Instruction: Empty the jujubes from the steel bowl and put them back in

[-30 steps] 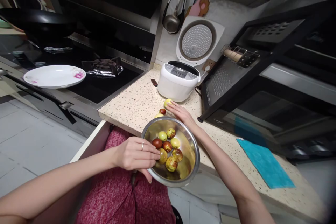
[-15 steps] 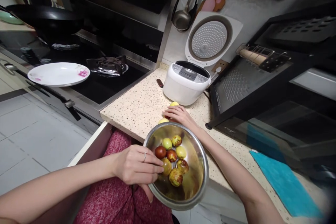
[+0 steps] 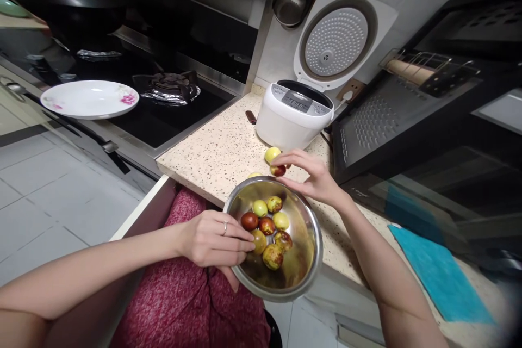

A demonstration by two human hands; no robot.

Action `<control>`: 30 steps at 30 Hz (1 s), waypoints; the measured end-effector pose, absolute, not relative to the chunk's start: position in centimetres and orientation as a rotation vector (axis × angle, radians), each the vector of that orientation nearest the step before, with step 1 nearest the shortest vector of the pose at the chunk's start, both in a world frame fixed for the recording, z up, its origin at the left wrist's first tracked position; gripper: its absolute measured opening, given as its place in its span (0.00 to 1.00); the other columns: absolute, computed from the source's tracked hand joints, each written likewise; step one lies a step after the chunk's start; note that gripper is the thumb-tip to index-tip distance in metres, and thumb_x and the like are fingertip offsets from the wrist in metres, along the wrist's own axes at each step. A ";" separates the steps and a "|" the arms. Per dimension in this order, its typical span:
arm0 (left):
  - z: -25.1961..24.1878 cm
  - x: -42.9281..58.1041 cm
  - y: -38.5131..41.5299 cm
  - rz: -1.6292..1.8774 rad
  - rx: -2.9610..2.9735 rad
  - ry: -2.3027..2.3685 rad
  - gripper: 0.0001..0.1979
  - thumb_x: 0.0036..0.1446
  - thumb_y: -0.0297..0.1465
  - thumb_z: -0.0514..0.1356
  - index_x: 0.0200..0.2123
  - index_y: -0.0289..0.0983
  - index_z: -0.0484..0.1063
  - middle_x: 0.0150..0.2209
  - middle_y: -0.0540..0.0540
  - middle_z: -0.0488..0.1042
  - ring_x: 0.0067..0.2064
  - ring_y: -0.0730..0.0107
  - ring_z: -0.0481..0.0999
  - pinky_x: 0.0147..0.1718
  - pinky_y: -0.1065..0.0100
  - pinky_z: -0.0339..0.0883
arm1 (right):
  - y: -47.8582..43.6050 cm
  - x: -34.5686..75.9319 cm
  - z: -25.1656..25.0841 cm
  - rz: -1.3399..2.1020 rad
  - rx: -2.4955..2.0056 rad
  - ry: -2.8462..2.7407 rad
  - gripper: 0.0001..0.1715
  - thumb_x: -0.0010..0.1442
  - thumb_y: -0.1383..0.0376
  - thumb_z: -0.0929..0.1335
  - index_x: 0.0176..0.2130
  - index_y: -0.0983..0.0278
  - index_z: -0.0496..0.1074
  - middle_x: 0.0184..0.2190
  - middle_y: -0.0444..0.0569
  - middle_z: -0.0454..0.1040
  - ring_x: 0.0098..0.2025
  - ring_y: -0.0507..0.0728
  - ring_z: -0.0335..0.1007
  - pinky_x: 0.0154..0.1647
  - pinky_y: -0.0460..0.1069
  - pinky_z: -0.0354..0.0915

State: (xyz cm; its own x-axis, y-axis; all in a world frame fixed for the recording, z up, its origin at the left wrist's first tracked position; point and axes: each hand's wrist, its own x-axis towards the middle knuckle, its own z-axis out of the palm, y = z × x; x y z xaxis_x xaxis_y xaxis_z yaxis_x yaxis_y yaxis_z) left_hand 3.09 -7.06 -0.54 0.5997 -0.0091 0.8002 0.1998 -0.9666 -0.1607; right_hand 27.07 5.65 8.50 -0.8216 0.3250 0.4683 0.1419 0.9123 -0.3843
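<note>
My left hand (image 3: 218, 244) grips the left rim of a steel bowl (image 3: 304, 261), thumb outside and fingers inside, beside a yellowish fruit (image 3: 258, 241). Several green, yellow and red-brown fruits lie in the bowl, which is tilted at the counter's edge. Above its far rim, my right hand (image 3: 308, 173) pinches a dark red fruit (image 3: 278, 170) between thumb and fingers. A yellow-green fruit (image 3: 272, 154) sits on the counter just beyond it, and another (image 3: 255, 174) shows partly behind the bowl's rim.
Behind the fruit stands a white rice cooker (image 3: 291, 119) with its lid raised. A white plate (image 3: 89, 99) is at the left by the stove, with a black wok (image 3: 65, 2) farther back. A teal cloth (image 3: 442, 274) lies at the right near a black oven (image 3: 408, 168).
My right hand has turned and drawn back slightly; the dark red fruit, mostly covered before, now shows between its thumb and fingers. My left hand keeps its hold on the bowl. The view has shifted.
</note>
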 end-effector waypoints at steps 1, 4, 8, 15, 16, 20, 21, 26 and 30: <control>-0.5 3.1 -7.0 -1.299 -2.599 -0.156 0.18 0.63 0.45 0.63 0.29 0.38 0.79 0.40 0.53 0.85 0.45 0.74 0.84 0.40 0.75 0.81 | 5.0 26.9 8.8 0.537 -0.309 -2.576 0.13 0.66 0.67 0.69 0.52 0.62 0.73 0.47 0.53 0.76 0.49 0.59 0.73 0.51 0.56 0.71; -0.4 2.9 -7.0 -1.284 -2.617 -0.159 0.16 0.63 0.44 0.64 0.29 0.38 0.79 0.42 0.52 0.85 0.45 0.74 0.84 0.40 0.75 0.80 | 3.5 26.3 8.9 0.690 -0.236 -2.692 0.12 0.68 0.66 0.68 0.51 0.63 0.72 0.46 0.53 0.76 0.50 0.59 0.72 0.53 0.57 0.71; -0.4 2.7 -7.0 -1.264 -2.632 -0.166 0.14 0.62 0.42 0.65 0.30 0.40 0.79 0.43 0.52 0.84 0.46 0.73 0.84 0.41 0.75 0.80 | 2.4 25.6 7.9 0.779 -0.223 -2.774 0.10 0.69 0.66 0.66 0.51 0.63 0.70 0.47 0.54 0.75 0.50 0.58 0.72 0.53 0.56 0.71; -0.5 2.6 -6.9 -1.255 -2.649 -0.163 0.13 0.62 0.42 0.66 0.31 0.39 0.80 0.43 0.52 0.84 0.45 0.74 0.84 0.42 0.74 0.81 | 2.1 24.6 6.1 0.841 -0.199 -2.791 0.09 0.69 0.66 0.66 0.50 0.63 0.68 0.49 0.54 0.75 0.51 0.59 0.72 0.52 0.57 0.72; -0.4 2.7 -6.9 -1.255 -2.647 -0.164 0.13 0.62 0.42 0.65 0.31 0.39 0.79 0.43 0.52 0.84 0.45 0.74 0.84 0.41 0.74 0.80 | 2.1 24.6 5.9 0.846 -0.205 -2.783 0.09 0.70 0.65 0.66 0.50 0.63 0.68 0.48 0.54 0.75 0.51 0.59 0.72 0.52 0.57 0.72; -0.2 2.7 -6.9 -1.278 -2.640 -0.168 0.12 0.63 0.39 0.65 0.30 0.38 0.79 0.41 0.53 0.85 0.44 0.74 0.84 0.39 0.75 0.80 | 2.4 24.8 5.4 0.815 -0.208 -2.776 0.07 0.70 0.63 0.66 0.48 0.62 0.69 0.48 0.54 0.76 0.51 0.59 0.73 0.52 0.57 0.72; -0.2 2.8 -6.9 -1.282 -2.644 -0.169 0.12 0.63 0.38 0.65 0.30 0.38 0.79 0.41 0.53 0.85 0.44 0.74 0.84 0.39 0.75 0.80 | 2.5 24.8 5.4 0.805 -0.209 -2.786 0.07 0.71 0.63 0.66 0.48 0.62 0.69 0.48 0.54 0.76 0.51 0.59 0.74 0.52 0.57 0.72; -0.2 3.1 -7.1 -1.296 -2.672 -0.190 0.11 0.63 0.38 0.66 0.30 0.38 0.79 0.41 0.52 0.85 0.44 0.75 0.84 0.41 0.74 0.79 | 2.6 24.9 5.8 0.810 -0.211 -2.825 0.08 0.71 0.64 0.66 0.48 0.63 0.71 0.50 0.55 0.76 0.52 0.58 0.74 0.53 0.57 0.72; -0.8 3.6 -7.5 -1.325 -2.658 -0.220 0.12 0.61 0.39 0.67 0.30 0.37 0.78 0.41 0.52 0.85 0.47 0.76 0.83 0.45 0.74 0.78 | 2.6 24.9 6.5 0.852 -0.184 -2.821 0.08 0.70 0.64 0.66 0.46 0.64 0.74 0.48 0.54 0.78 0.51 0.58 0.75 0.52 0.55 0.72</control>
State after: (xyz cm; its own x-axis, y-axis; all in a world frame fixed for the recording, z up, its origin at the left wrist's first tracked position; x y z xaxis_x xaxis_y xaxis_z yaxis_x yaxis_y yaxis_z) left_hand 3.64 -7.52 -0.77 0.5959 0.0582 0.8009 0.2034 -0.9758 -0.0804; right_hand 24.87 2.64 6.48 -0.9746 0.1723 0.1433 0.0642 0.8272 -0.5582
